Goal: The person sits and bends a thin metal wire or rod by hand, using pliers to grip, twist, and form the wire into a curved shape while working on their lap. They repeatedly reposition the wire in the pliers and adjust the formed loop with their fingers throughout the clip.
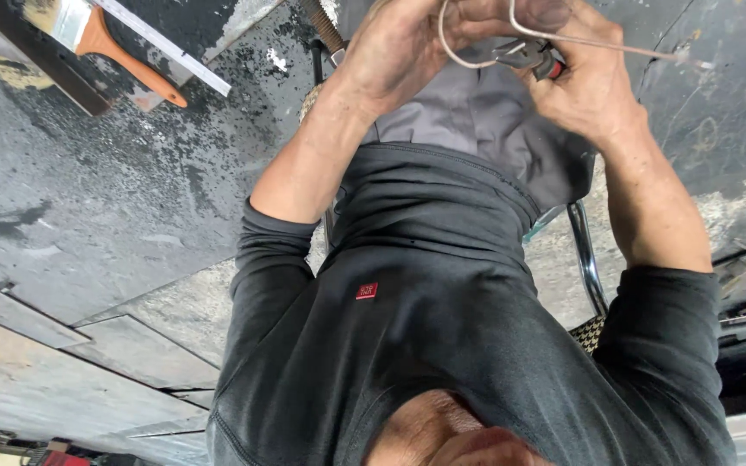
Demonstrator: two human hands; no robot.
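My left hand [399, 43] is closed around a thin, pale metal wire [623, 45] that is bent into a loop between both hands. One straight end of it sticks out to the right. My right hand [584, 82] grips small pliers with red handles [533, 59], and their jaws meet the wire loop. Both hands are raised over my lap, above grey trousers and a dark long-sleeved shirt. The fingertips are cut off by the top edge of the view.
A paintbrush with an orange handle [118, 53] and a metal ruler [170, 53] lie on the dark, stained floor [88, 198] at upper left. A chrome chair leg [587, 259] shows beside my right arm. Grey boards [62, 345] lie at lower left.
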